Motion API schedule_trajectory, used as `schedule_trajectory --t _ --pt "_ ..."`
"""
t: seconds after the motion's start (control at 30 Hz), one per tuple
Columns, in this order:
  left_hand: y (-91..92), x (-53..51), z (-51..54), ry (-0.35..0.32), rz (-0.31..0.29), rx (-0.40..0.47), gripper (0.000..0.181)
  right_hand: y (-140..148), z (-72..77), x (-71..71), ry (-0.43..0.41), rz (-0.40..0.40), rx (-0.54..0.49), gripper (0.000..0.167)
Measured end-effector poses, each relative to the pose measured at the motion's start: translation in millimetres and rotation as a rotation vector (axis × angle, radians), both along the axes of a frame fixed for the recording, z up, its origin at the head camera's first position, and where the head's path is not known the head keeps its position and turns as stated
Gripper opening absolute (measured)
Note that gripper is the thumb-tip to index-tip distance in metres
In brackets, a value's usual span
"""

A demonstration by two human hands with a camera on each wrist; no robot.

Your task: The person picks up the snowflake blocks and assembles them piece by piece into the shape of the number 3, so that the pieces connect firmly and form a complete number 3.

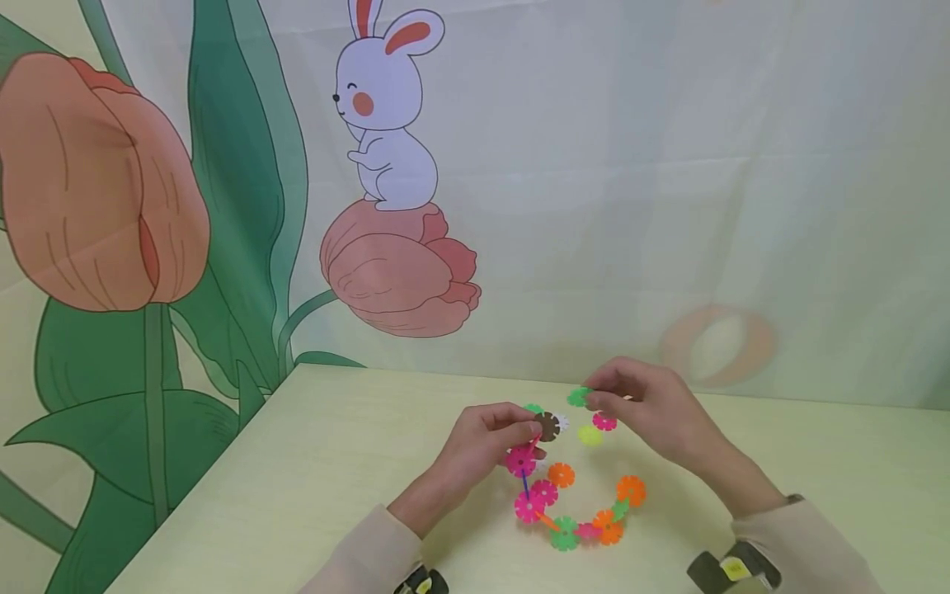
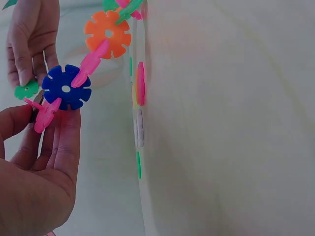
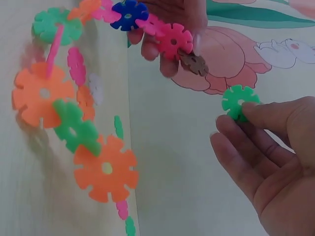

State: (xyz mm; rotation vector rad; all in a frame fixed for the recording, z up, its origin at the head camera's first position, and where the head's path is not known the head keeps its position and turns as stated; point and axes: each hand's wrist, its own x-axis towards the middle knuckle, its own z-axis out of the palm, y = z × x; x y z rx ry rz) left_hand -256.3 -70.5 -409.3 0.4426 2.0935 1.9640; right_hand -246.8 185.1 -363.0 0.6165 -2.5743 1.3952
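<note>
My left hand (image 1: 478,445) grips one end of a curved chain of slotted plastic flower discs, beside a pink disc (image 3: 174,42) and the brown disc (image 3: 196,64) at its tip. From there the chain runs through a blue disc (image 2: 66,88), then pink, orange and green pieces, to an orange disc (image 3: 106,184) at the other end. Between thumb and fingers, my right hand (image 1: 656,412) pinches a single green disc (image 3: 238,93). In the right wrist view this green disc is apart from the brown one, with a small gap between them.
Loose discs lie on the pale table (image 1: 297,462) beyond the chain, among them a yellow one (image 1: 590,436), a pink one (image 1: 607,422) and a white one (image 1: 562,422). An orange disc (image 1: 562,475) lies inside the curve. Behind the table hangs a printed cloth (image 1: 564,206).
</note>
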Motion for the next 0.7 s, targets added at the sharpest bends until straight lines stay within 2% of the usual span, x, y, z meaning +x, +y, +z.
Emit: schedule_trajectory --t 0.37,0.7 --pt "0.0 0.8 1.0 0.021 0.014 -0.006 0.019 -7.7 5.2 7.8 -0.031 0.042 -0.053 0.010" --pt "0.9 1.5 2.0 0.021 0.018 0.006 0.017 -8.0 7.8 9.2 -0.043 0.044 -0.045 0.011"
